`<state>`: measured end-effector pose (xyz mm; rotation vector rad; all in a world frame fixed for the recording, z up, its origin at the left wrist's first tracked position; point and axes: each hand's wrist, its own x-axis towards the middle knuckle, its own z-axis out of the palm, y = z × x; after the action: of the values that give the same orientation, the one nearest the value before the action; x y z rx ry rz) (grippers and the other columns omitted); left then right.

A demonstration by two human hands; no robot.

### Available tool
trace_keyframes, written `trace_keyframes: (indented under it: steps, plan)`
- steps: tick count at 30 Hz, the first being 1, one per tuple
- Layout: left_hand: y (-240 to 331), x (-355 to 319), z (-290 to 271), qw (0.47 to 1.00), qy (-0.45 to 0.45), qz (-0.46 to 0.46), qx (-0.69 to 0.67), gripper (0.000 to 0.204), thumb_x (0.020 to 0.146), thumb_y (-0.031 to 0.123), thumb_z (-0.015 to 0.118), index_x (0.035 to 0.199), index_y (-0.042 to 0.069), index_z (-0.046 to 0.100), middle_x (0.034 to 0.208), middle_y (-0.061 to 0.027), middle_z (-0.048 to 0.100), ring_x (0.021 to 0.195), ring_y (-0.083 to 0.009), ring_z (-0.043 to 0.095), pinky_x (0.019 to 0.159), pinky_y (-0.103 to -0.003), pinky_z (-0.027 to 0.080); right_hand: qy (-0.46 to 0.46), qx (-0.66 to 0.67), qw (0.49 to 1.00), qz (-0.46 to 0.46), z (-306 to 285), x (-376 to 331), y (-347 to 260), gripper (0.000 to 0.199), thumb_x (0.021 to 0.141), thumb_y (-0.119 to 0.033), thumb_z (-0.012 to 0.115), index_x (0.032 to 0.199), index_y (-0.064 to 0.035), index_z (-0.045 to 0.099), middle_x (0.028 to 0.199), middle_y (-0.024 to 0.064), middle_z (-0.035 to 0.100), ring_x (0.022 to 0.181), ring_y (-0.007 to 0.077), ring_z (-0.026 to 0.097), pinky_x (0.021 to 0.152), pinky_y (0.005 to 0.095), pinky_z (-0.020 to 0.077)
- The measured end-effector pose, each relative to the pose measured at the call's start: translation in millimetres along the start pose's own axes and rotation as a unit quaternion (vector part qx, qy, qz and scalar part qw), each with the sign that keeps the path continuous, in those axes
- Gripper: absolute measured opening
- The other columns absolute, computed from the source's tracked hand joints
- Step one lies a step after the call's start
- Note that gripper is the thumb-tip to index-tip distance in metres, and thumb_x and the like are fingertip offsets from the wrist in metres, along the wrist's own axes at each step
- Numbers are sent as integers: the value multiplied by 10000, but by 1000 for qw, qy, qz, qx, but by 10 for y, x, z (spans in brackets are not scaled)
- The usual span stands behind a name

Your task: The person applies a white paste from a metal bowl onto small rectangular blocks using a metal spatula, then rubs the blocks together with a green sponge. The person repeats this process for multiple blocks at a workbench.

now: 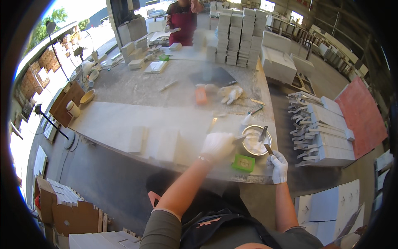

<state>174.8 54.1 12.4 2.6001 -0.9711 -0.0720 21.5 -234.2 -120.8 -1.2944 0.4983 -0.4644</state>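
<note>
My left hand (217, 146), in a white glove, is closed around what looks like a grey scraper (241, 137) that points at the metal bowl (243, 147). Haze blurs the grip. White paste (253, 143) fills part of the bowl, and a dark-handled tool (263, 133) leans in it. My right hand (279, 166), also gloved, is closed on a narrow dark spatula (269, 150) at the bowl's right rim. Just below the bowl sits a green box (243, 163). Pale blocks (137, 140) lie on the worktable (107, 120) to the left of my left hand.
An orange box (201, 95), loose gloves (230, 94) and a small white bottle (247, 119) lie beyond the bowl. Tall tile stacks (236, 37) stand at the back; a person (181, 25) is across the table. Strapped slabs (327, 133) stand off the right edge.
</note>
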Motion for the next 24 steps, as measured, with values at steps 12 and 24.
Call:
trace_keyframes:
  steps: [12,24]
  plan:
    - [-40,0,27,1000,16,15,-8,216,882,256,630,896,88,765,879,-185,761,822,-383,749,729,-487,592,3,-43,999,-5,17,-4,-16,383,1012,-105,645,1374,7,584,945,54,699,738,117,641,637,231,498]
    - [-3,-24,-48,1000,-10,20,-17,201,883,259,646,923,109,773,888,-164,770,829,-361,758,719,-467,594,26,-88,996,8,100,-43,-82,455,1011,-126,661,1432,12,558,975,60,709,756,104,647,632,221,487]
